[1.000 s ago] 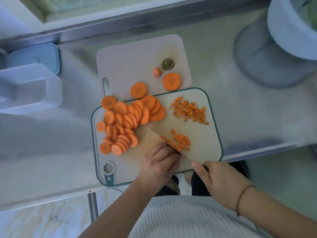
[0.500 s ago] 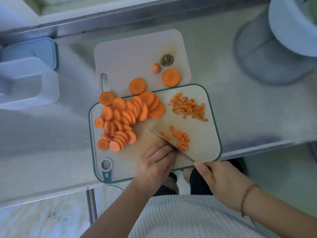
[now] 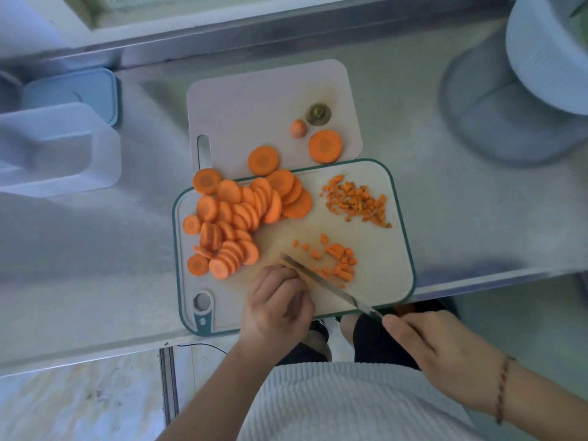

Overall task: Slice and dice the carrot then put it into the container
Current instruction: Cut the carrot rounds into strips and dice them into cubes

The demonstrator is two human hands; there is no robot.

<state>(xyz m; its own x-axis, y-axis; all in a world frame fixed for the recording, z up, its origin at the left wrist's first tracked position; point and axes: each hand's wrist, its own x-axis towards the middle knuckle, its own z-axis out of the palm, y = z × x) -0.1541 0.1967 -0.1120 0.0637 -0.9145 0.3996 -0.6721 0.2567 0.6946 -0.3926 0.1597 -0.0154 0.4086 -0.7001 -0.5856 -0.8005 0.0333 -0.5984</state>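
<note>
Knife (image 3: 327, 286) slid toward the left hand (image 3: 276, 303), whose curled fingers pin something hidden; right hand (image 3: 436, 348) grips the handle, dice (image 3: 340, 264) lying right of the blade.

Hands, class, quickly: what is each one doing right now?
Left hand: fingers curled, apparently steadying carrot beside the blade; the piece is hidden.
Right hand: grips the knife.

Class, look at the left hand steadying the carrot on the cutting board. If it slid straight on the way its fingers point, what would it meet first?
The left hand has its fingers pointing up and right, against the knife blade. It would meet that blade first, then the small pile of diced carrot beyond. Blade height above the board is unclear.
</note>
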